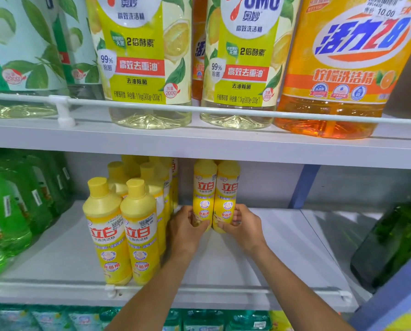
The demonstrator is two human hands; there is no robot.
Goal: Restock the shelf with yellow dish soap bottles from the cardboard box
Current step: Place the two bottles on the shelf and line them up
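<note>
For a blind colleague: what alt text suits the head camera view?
A person's left hand and right hand each grip one of two upright yellow plastic dish soap bottles, side by side toward the back of a white metal shelf. Matching yellow bottles stand left of them; larger detergent bottles fill the shelf above.

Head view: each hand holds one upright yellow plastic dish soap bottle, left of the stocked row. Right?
No: head view shows them right of the stocked row of yellow bottles. Left hand and right hand each hold one of the two upright yellow plastic dish soap bottles.
</note>
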